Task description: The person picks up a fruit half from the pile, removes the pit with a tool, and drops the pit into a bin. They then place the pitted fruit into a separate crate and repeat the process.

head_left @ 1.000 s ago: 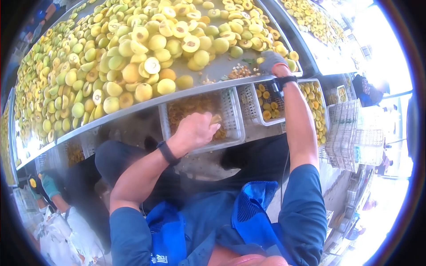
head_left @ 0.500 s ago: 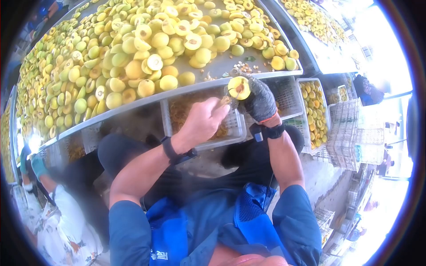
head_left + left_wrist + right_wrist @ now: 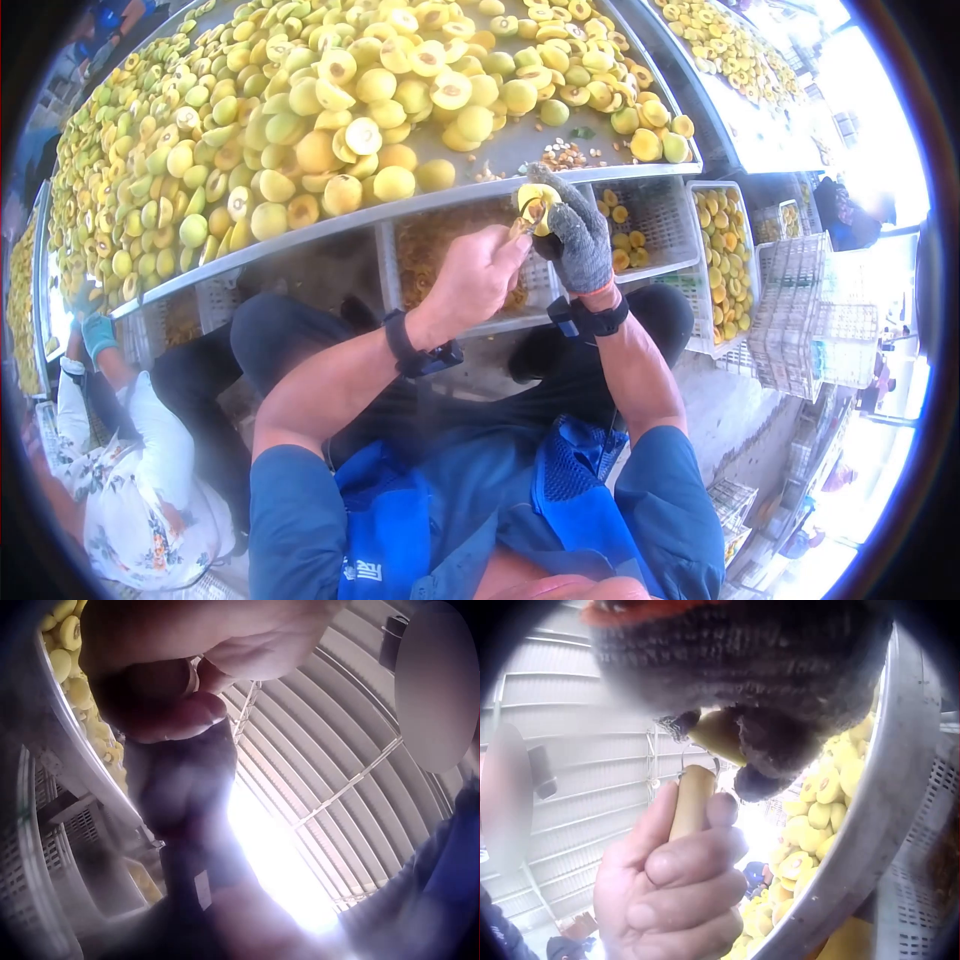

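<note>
My bare left hand (image 3: pixel 472 275) grips the pale wooden handle of a wire-loop pitting tool (image 3: pixel 694 799), its thin metal loop pointing up at the fruit. A halved yellow peach (image 3: pixel 538 205) is in my right hand (image 3: pixel 585 240), which wears a grey knitted glove with an orange cuff. Both hands meet over the front edge of the table, and the tool's tip overlaps the brown centre of the peach half in the head view. In the left wrist view the bare fingers (image 3: pixel 180 720) hide the tool.
A metal-edged table (image 3: pixel 350 207) bears a large heap of halved peaches (image 3: pixel 300 120). Loose pits (image 3: pixel 565 155) lie near its front edge. Below stand white crates, one with brown scraps (image 3: pixel 425 255), others with peach halves (image 3: pixel 722 260). Another person in teal gloves (image 3: pixel 98 335) works at left.
My right hand came from the table's right corner back to the left hand, bringing a peach half. The tool has since moved onto the peach's centre, and the fruit has turned toward it.
</note>
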